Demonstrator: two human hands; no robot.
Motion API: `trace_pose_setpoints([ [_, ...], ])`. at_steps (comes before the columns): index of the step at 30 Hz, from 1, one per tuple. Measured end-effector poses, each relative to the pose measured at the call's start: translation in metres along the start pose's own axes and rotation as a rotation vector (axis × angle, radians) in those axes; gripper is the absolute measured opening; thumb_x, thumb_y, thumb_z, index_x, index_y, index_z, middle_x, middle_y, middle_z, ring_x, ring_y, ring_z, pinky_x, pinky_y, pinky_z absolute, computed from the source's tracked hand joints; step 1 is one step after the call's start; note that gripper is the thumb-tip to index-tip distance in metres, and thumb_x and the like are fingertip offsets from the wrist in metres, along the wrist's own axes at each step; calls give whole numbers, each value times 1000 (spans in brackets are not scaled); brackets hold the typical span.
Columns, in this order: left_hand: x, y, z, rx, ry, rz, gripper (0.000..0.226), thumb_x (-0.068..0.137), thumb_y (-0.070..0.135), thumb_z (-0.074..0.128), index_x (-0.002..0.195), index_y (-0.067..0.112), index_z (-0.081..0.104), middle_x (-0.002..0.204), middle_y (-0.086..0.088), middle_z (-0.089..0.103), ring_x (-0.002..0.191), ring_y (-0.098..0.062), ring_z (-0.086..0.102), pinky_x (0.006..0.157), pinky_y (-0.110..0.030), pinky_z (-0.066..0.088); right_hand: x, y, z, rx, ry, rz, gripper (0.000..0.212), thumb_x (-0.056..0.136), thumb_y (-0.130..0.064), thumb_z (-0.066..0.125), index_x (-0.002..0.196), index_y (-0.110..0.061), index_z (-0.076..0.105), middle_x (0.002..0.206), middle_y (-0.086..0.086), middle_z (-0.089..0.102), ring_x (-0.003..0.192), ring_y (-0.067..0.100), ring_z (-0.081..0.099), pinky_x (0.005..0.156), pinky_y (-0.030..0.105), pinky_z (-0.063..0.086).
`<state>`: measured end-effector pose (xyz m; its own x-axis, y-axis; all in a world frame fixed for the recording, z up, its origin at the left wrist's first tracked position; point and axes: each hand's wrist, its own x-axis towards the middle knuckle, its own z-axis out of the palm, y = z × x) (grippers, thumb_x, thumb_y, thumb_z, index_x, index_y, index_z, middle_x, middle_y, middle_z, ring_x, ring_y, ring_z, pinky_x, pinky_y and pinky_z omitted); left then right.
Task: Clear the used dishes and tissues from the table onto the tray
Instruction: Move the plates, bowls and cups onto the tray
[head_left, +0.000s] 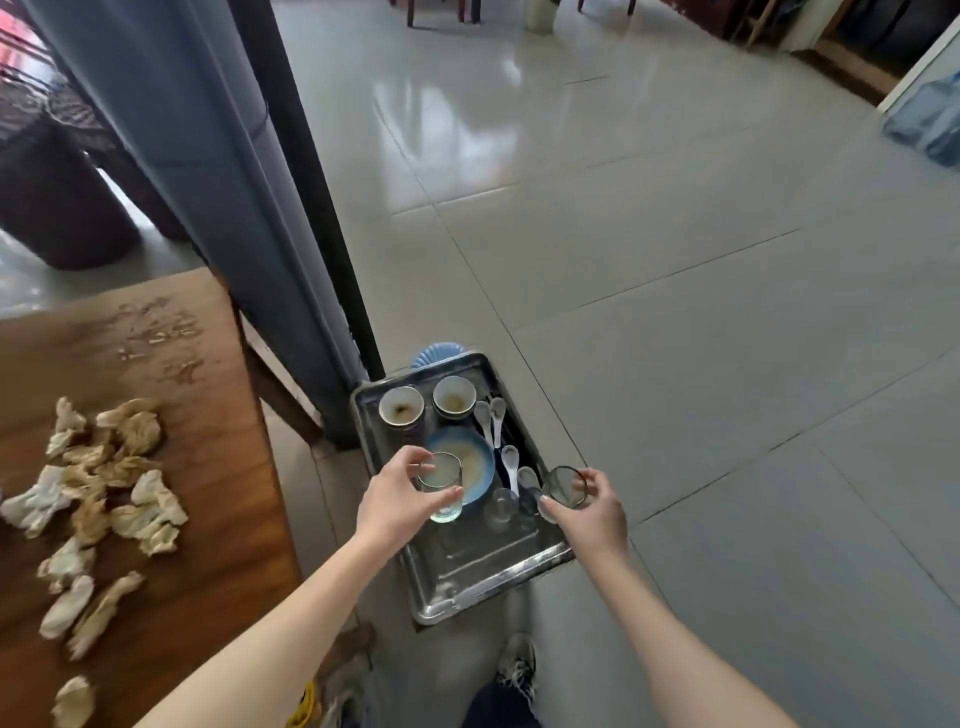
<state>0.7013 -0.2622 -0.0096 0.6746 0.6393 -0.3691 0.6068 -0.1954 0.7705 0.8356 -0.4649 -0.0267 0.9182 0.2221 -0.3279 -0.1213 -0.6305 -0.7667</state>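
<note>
no readable text, no labels, no brands, no numbers, no signs on anything in view

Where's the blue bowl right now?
Head view: the blue bowl sits in the metal tray, right of the wooden table, two cups beyond it, white spoons to its right, partly behind a glass the left hand holds.

On your left, the wooden table (208, 519) carries scattered, crumpled, stained tissues (119, 488), with smears (156, 332) towards its far edge. Just beside it, above the tiled floor (675, 312), your metal tray (467, 577) holds a stained bowl (401, 408) next to a second bowl (454, 396), a blue dish (475, 465), white spoons (491, 415) and a small clear glass (501, 506).
</note>
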Motion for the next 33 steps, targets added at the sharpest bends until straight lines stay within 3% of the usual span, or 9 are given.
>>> trace_pose_setpoints([
  [3,9,-7,32,-23,-17,-87,59,63,42,85,111,30,53,106,12,65,99,-9,59,79,-27,47,22,26,0,-64,-60,11,51,62,-34,84,101,-35,52,99,-6,61,86,17,61,77,35,52],
  [8,19,-30,81,-71,-63,-179,59,65,33,86,113,28,53,112,6,63,105,-7,57,69,-12,39,48,72,9,-101,-138,53,51,62,-32,85,102,-32,54,97,-9,62,82,14,61,73,30,50],
  [11,23,-45,109,-108,-86,-210,60,66,30,87,114,32,51,112,6,60,88,-11,65,69,-14,44,60,98,20,-121,-172,76,52,61,-29,85,103,-30,55,93,-12,61,83,9,60,69,24,46],
  [14,29,-66,136,-154,-105,-241,58,68,23,86,113,35,51,107,8,63,77,-13,68,76,-27,53,68,123,33,-118,-185,121,52,60,-27,85,101,-30,53,87,-19,59,79,1,58,61,15,40],
  [17,36,-87,165,-164,-154,-269,57,68,17,85,111,36,52,101,11,64,77,-6,64,69,-21,48,76,149,47,-124,-193,158,50,61,-25,83,98,-33,51,84,-20,58,77,-6,56,60,15,40],
  [20,40,-107,193,-158,-160,-268,55,68,13,85,109,34,54,95,17,64,86,3,62,75,-11,47,89,173,60,-164,-236,150,50,63,-21,81,100,-33,50,87,-18,58,80,-4,57,63,15,42],
  [26,47,-134,241,-159,-128,-272,55,66,6,83,106,31,56,94,23,62,91,10,56,73,2,37,111,211,81,-258,-321,82,51,65,-17,76,101,-39,47,100,-13,63,92,10,60,75,31,51],
  [33,55,-140,280,-232,-13,-277,53,66,3,80,105,29,56,94,22,64,92,6,60,80,-8,44,121,232,94,-176,-304,9,50,68,-12,76,103,-38,51,102,-13,63,94,6,60,78,20,48],
])
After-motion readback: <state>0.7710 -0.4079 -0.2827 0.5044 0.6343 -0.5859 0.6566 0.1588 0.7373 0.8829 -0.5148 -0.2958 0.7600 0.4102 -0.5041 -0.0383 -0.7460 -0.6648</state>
